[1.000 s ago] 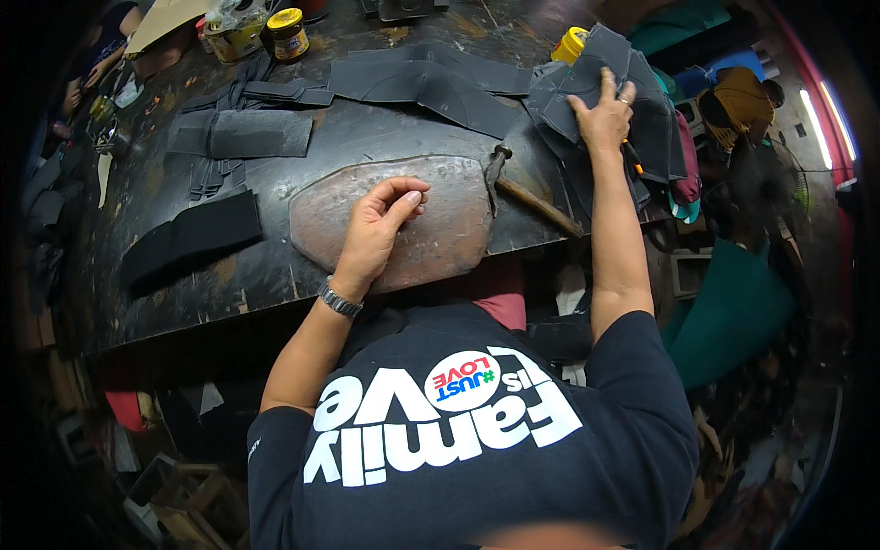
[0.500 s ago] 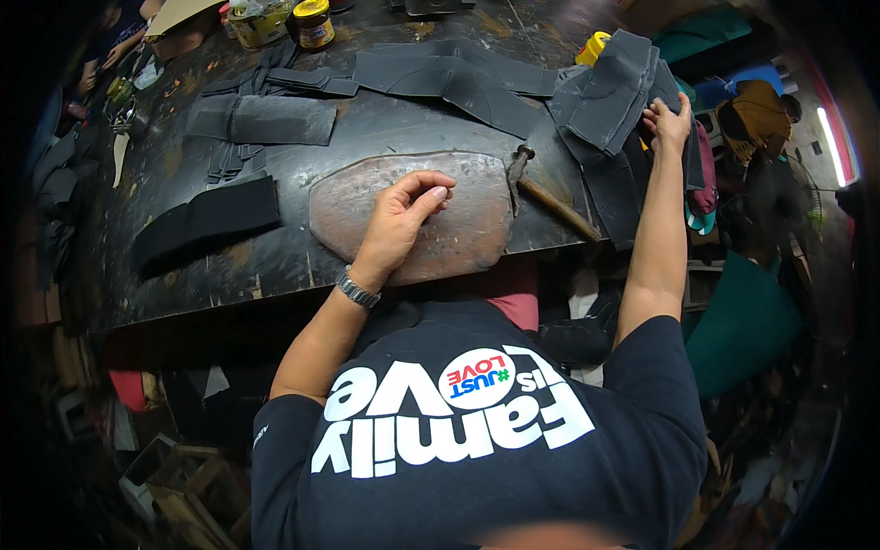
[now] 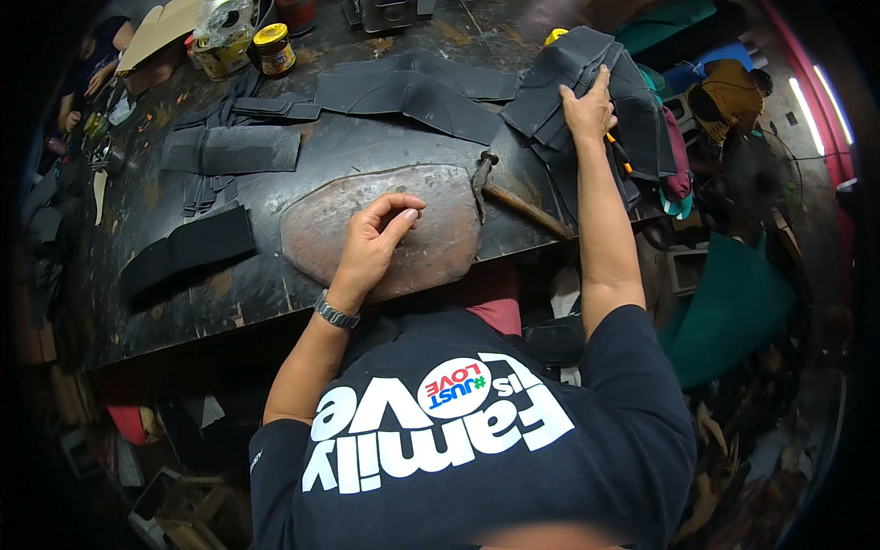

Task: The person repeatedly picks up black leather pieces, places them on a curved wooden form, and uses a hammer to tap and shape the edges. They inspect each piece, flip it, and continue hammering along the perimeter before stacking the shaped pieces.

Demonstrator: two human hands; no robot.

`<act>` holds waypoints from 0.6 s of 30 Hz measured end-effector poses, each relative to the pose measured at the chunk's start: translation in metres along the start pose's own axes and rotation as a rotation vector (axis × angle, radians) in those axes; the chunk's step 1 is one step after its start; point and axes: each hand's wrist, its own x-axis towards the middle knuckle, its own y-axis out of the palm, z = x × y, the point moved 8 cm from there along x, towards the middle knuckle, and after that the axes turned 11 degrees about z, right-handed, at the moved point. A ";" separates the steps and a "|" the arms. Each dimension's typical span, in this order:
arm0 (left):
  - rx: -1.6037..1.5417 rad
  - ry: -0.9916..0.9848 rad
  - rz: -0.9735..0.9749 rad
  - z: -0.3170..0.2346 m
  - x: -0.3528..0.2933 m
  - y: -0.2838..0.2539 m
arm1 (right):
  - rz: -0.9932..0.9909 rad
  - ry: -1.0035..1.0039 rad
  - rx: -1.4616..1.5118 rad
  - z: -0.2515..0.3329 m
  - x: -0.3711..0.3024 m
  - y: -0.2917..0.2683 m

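A dark workbench (image 3: 330, 151) bears a fanned stack of dark-grey cut sheets (image 3: 637, 105) at its right and a brown slab (image 3: 431, 238) at its near edge. A wooden-handled hammer (image 3: 518, 205) lies beside the slab. The left hand (image 3: 369, 243) curls loosely over it, any pinch indiscernible; the right hand (image 3: 589, 112) spreads open upon the stack.
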 end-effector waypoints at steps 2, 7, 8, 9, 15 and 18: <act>0.012 -0.010 0.002 0.001 0.000 0.001 | -0.034 -0.027 -0.011 0.008 -0.003 0.000; 0.016 -0.005 0.006 -0.001 0.000 0.001 | -0.089 -0.119 0.197 0.010 0.003 0.024; 0.023 -0.011 0.006 -0.001 0.000 0.001 | -0.125 -0.146 0.253 0.010 0.006 0.028; 0.025 -0.008 0.007 -0.001 0.000 0.001 | -0.211 -0.212 0.291 0.011 0.008 0.026; 0.047 0.033 0.020 -0.002 0.000 0.002 | 0.090 -0.103 1.210 -0.038 0.049 0.024; 0.061 0.031 0.028 -0.001 0.000 0.003 | 0.184 -0.034 1.307 -0.071 0.062 -0.006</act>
